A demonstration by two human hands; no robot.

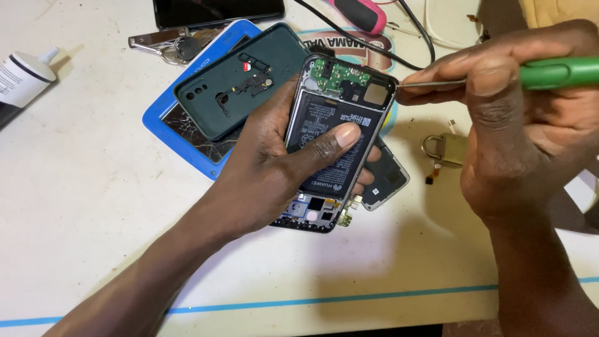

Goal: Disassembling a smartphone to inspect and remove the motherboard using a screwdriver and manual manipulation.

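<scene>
My left hand [274, 165] grips an opened smartphone [340, 118] with its back cover off, thumb pressed across the dark battery. A green circuit board shows at the phone's top end. My right hand [530, 125] holds a green-handled screwdriver [555, 73]; its thin metal shaft points left, and the tip touches the phone's top right corner. The phone is tilted above the white table [93, 206].
A dark green back cover [240, 78] lies on a blue-edged phone with cracked glass [187, 140]. A small brass padlock [446, 150], keys [165, 45], a white tube [22, 78], a pink tool handle [362, 14], a black phone [215, 11] and cables lie around.
</scene>
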